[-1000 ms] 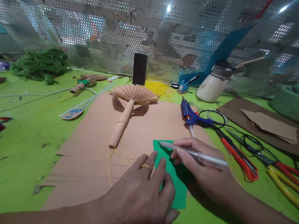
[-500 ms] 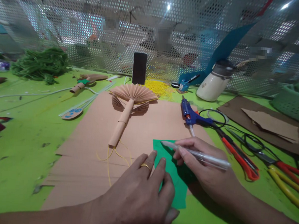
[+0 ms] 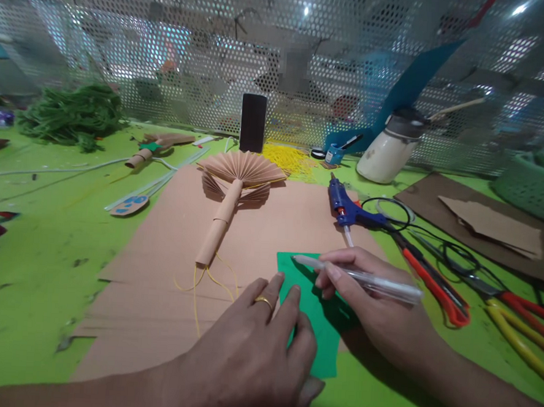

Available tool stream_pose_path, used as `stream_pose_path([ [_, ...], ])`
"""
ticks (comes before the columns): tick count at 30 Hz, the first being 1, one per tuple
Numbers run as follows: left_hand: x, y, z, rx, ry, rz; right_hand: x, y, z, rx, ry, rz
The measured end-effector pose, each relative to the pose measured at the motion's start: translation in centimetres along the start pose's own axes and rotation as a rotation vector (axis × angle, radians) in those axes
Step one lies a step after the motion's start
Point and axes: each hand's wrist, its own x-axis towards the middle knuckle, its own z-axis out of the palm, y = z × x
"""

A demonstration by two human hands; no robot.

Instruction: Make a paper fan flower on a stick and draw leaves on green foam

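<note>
A small green paper sheet (image 3: 320, 329) lies at the near edge of a large tan paper sheet (image 3: 270, 228) on the lime-green table. My left hand (image 3: 253, 362), with a gold ring, rests fingers flat on the green sheet's left edge and holds it down. My right hand (image 3: 376, 314) is closed on a clear pen (image 3: 363, 281), whose tip sits over the green sheet's top left corner. A pleated tan paper fan on a rolled handle (image 3: 229, 195), with yellow strings at its base, lies farther back on the tan sheet.
A blue glue gun (image 3: 348, 211) and red-handled scissors (image 3: 433, 287) lie right of the tan sheet, with yellow-handled pliers (image 3: 521, 341) beyond. A black phone (image 3: 253, 122), a white jar (image 3: 388, 152), green shreds (image 3: 72, 114) and a perforated metal screen stand at the back. Brown cardboard (image 3: 487, 226) lies at right.
The pen and my right hand have edged slightly to the right over the green sheet. My left hand stays pressed in place.
</note>
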Motion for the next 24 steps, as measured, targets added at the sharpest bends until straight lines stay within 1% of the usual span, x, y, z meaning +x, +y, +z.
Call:
stream_pose_path([
  [5, 0.20, -0.05, -0.04, 0.002, 0.012, -0.001, 0.18, -0.26, 0.25, -0.016, -0.003, 0.013],
  [14, 0.08, -0.07, -0.03, 0.000, -0.017, -0.002, 0.21, -0.69, 0.51, -0.030, -0.021, 0.020],
  [20, 0.27, -0.02, -0.06, 0.013, 0.031, 0.011, 0.23, -0.53, 0.38, -0.049, 0.011, 0.013],
  [24, 0.34, -0.12, -0.04, 0.007, 0.016, 0.006, 0.14, -0.42, 0.16, -0.074, 0.003, 0.000],
])
